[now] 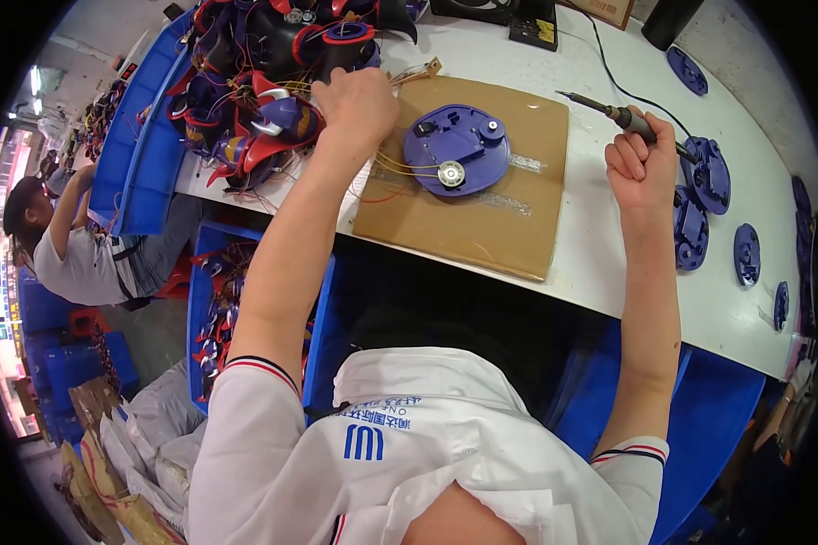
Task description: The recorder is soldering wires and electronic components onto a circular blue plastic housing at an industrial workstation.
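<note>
Sitting on the cardboard (482, 241) just past twelve o'clock, the rounded purple base (468, 145) shows off a silvery disc (451, 173) and thin yellow wires (411, 172)! At two, the right hand (643, 168) wraps tight round a soldering iron (625, 118); near eleven-thirty, the left hand (359, 104) curls by red-and-purple shells (286, 118), its grip impossible to tell. Blue lettering (364, 455) marks the white shirt (468, 440).

Over at the white bench (600, 245), the person's right hand (643, 162) grips a soldering iron (634, 123), its tip pointing left. The left hand (359, 104) is at the edge of a heap of red-and-purple plastic shells (277, 113). Between them, a purple casing half (463, 136) with yellow wires lies on a cardboard sheet (482, 232).
</note>
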Available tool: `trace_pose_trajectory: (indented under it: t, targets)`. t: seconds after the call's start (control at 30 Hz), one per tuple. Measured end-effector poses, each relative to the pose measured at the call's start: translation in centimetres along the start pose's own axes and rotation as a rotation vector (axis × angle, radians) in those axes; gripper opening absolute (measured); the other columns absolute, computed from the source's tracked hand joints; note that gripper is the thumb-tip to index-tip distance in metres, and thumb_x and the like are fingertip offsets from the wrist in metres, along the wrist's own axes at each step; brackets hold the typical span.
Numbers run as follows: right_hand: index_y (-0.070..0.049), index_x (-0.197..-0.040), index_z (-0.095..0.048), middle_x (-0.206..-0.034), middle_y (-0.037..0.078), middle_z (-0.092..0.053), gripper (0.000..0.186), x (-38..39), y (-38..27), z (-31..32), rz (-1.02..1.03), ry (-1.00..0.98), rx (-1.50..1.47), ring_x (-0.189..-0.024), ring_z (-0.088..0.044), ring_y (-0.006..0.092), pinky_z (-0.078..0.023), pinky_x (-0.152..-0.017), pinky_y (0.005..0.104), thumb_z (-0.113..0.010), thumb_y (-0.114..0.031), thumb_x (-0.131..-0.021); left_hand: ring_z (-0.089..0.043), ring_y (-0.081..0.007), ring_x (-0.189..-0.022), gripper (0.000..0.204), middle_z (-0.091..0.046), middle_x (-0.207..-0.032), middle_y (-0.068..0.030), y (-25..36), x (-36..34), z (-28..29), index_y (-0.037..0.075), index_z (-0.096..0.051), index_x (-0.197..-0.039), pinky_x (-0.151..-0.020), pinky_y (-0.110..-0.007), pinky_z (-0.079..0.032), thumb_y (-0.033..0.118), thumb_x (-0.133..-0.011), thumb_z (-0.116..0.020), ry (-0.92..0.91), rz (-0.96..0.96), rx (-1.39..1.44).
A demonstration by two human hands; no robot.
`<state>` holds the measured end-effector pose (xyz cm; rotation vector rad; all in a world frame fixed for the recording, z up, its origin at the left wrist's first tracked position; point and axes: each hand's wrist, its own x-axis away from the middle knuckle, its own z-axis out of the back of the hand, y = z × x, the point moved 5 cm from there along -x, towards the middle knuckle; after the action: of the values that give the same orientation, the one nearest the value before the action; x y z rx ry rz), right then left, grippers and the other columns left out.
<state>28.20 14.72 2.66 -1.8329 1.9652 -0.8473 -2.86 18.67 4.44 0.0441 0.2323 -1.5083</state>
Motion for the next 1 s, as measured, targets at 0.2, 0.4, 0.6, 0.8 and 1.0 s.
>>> trace_pose_trajectory:
  t: [0.2,0.4,0.6,0.8,1.0]
  targets:
    - [0.003,-0.094,-0.059,-0.045,-0.006,-0.033,0.021,-0.1,-0.3,0.2,0.017,0.018,-0.014,-0.031,-0.02,0.0029,-0.016,-0.033,0.0182,-0.05,-0.016,-0.089,-0.055,-0.0288,-0.075,0.025,-0.066,-0.08,-0.0174,0.1,-0.1,-0.2,0.0,-0.067,-0.077,-0.065,-0.035,-0.04,0.023,-0.076,-0.058,0.017,-0.075,-0.032]
    - [0.002,-0.094,-0.059,-0.045,-0.006,-0.034,0.022,0.2,-0.1,0.2,0.02,0.022,-0.01,-0.032,-0.021,0.0029,-0.017,-0.033,0.0181,-0.049,-0.017,-0.089,-0.053,-0.0234,-0.07,0.028,-0.065,-0.078,-0.0155,-1.4,3.9,1.3,-0.005,-0.058,-0.095,-0.06,-0.033,-0.042,0.019,-0.081,-0.056,0.199,-0.096,0.825]
    - [0.002,-0.094,-0.059,-0.046,-0.006,-0.034,0.022,0.0,0.0,0.4,0.012,0.005,0.023,-0.032,-0.021,0.0029,-0.017,-0.033,0.0179,-0.049,-0.017,-0.089,-0.054,-0.0201,-0.071,0.045,-0.061,-0.077,-0.0104,-2.3,6.8,2.7,-0.004,-0.045,-0.112,-0.065,-0.031,-0.047,0.024,-0.081,-0.062,-0.111,0.171,1.706]
    - [0.002,-0.098,-0.059,-0.046,-0.006,-0.034,0.023,-0.2,0.6,0.1,-0.022,-0.017,0.034,-0.032,-0.021,0.0031,-0.018,-0.034,0.0181,-0.05,-0.017,-0.09,-0.06,-0.0265,-0.075,0.091,-0.061,-0.087,-0.0132,1.0,9.0,3.7,-0.003,-0.045,-0.116,-0.069,-0.034,-0.05,0.046,-0.049,-0.084,0.104,-0.283,0.535]
    - [0.002,-0.098,-0.059,-0.045,-0.006,-0.033,0.022,-0.4,0.5,0.6,-0.023,0.006,0.034,-0.032,-0.021,0.0035,-0.018,-0.034,0.0181,-0.05,-0.016,-0.09,-0.061,-0.03,-0.079,0.088,-0.06,-0.089,-0.0161,1.8,9.1,2.6,-0.002,-0.052,-0.114,-0.071,-0.034,-0.05,0.048,-0.048,-0.083,0.033,-0.197,0.564]
